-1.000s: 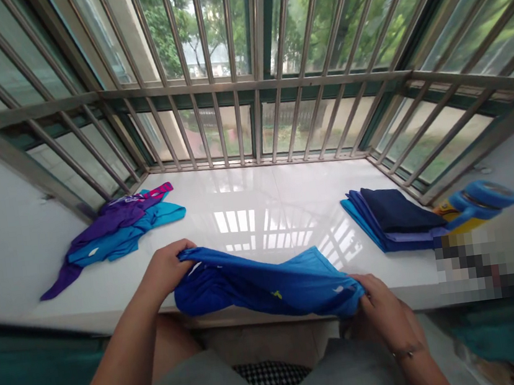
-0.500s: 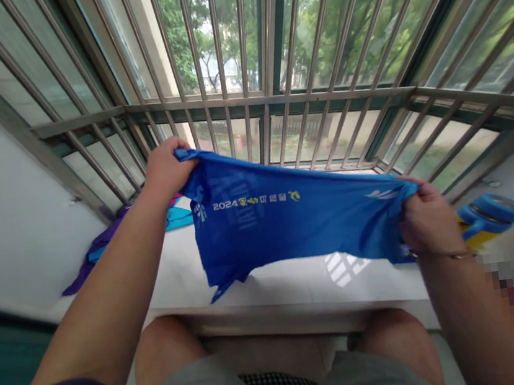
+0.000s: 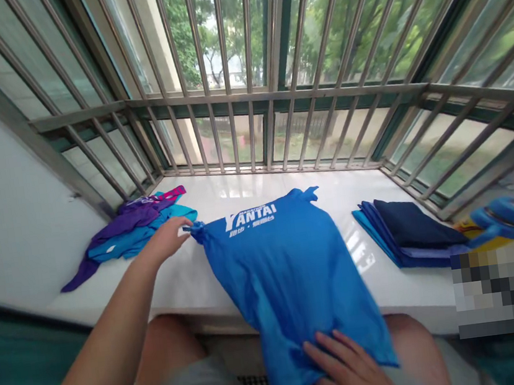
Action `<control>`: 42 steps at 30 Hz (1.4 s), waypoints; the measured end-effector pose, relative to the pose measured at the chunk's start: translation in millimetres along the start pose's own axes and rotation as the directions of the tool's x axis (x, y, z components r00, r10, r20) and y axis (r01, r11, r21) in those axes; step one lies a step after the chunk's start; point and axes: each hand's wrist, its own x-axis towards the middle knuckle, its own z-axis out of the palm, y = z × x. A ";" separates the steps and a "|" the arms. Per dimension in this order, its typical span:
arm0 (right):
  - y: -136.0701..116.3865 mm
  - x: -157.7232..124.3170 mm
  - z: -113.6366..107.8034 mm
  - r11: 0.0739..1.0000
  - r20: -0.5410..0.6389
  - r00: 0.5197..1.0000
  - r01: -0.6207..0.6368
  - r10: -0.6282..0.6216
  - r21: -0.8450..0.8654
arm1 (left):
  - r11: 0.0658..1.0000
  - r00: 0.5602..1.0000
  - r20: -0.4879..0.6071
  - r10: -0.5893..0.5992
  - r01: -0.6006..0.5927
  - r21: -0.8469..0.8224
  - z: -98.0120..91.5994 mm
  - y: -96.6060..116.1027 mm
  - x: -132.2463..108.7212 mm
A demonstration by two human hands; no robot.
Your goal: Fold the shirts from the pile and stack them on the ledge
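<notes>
Shirt looks thin and floppy, so I'd guess it weighs next to nothing, maybe a bit slick, and won't break whatever I do. I'd take hold at the corners or seams; grabbed mid-panel it'd probably just sag. On my feed the left hand has its grip pinched on a bunched corner, while the right hand lies over the lower end, can't tell if it's clamped. Cloth runs from above the white windowsill to the lap: bright blue, creased, white YANTAI lettering.
</notes>
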 end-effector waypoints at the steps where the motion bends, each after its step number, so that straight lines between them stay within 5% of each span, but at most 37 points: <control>1: 0.4 -2.7 24.1 0.996 0.022 0.997 0.081 -0.080 -0.029 | 1.000 0.998 0.067 -0.003 0.003 -0.001 18.7 -2.0 -4.9; 5: -3.7 -14.9 86.3 0.985 0.165 0.974 0.163 -0.153 -0.050 | 0.996 0.969 0.234 0.077 -0.064 -0.062 91.6 30.6 -35.5; 9: 9.8 16.7 90.5 0.992 0.324 0.939 -0.126 0.117 0.008 | 0.986 0.962 0.257 0.092 -0.124 0.114 154.3 80.8 -71.1; 16: 78.8 89.2 120.0 0.868 0.284 0.821 -0.453 0.495 -0.204 | 0.935 0.950 0.182 0.252 -0.288 0.207 206.3 125.0 -124.5; 22: 127.3 65.0 127.1 0.683 0.289 0.622 -0.618 0.728 -0.389 | 0.931 0.937 0.188 0.293 -0.325 0.168 201.7 116.1 -147.7; 26: 149.4 28.7 106.3 0.553 0.226 0.515 -0.669 0.827 -0.497 | 0.967 0.996 0.077 0.035 -0.054 0.249 177.7 84.0 -135.7; 31: 154.8 -9.4 84.6 0.417 0.149 0.417 -0.682 0.897 -0.600 | 0.911 0.979 -0.026 -0.204 0.200 0.360 144.5 45.9 -127.5; 38: 134.3 -22.9 77.1 0.354 0.051 0.419 -0.689 0.906 -0.633 | 0.768 0.862 -0.184 -0.472 0.505 0.394 114.9 21.3 -132.2; 40: 128.1 -18.9 73.5 0.358 0.026 0.439 -0.695 0.898 -0.624 | 0.790 0.878 -0.212 -0.430 0.479 0.382 115.5 22.2 -124.2; 42: 125.3 -11.8 69.4 0.363 -0.016 0.467 -0.706 0.884 -0.608 | 0.869 0.941 -0.187 -0.283 0.334 0.365 121.6 28.8 -111.4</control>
